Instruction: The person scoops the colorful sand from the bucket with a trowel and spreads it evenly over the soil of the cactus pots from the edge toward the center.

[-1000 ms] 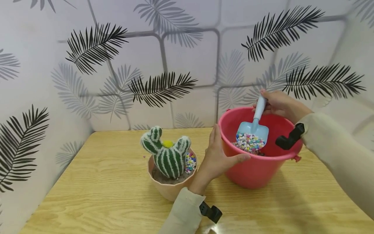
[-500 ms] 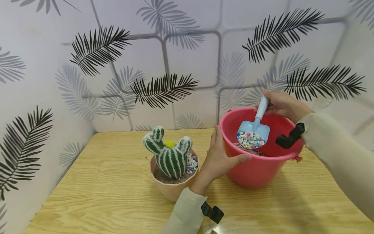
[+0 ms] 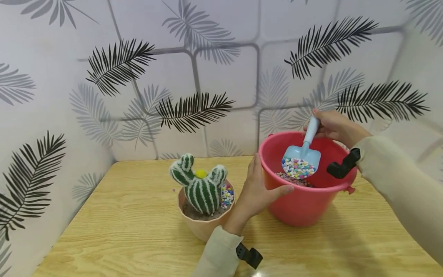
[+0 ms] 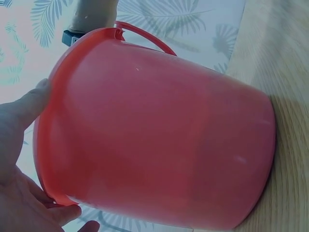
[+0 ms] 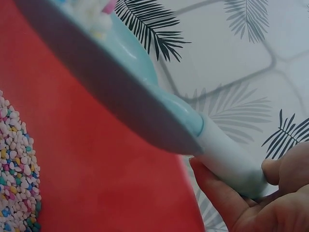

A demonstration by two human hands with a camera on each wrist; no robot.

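A small plastic shovel with a light-blue scoop and a paler handle [image 3: 305, 149] is over the mouth of the bucket, its handle pointing toward the wall. A heap of small multicoloured pebbles [image 3: 298, 168] lies in the scoop. The right hand [image 3: 333, 124] grasps the handle between thumb and fingers. Beneath the scoop, the round red plastic bucket [image 3: 300, 206] stands on the tabletop with more mixed-colour pebbles [image 5: 15, 179] inside. The left hand [image 3: 254, 194] grips the bucket's rim, thumb and fingers spread along its outer edge.

Just beside that wrist is a peach-coloured pot with faceted sides [image 3: 198, 227]. It holds brown soil, a plush-looking green cactus with white stripes and a yellow top [image 3: 202, 196], and coloured pebbles at its right side. Both cream sleeves end in black wrist straps. Around everything spreads the pale wood-grain tabletop [image 3: 121, 219]; behind it rises a feather-patterned whitish wall [image 3: 226, 73].
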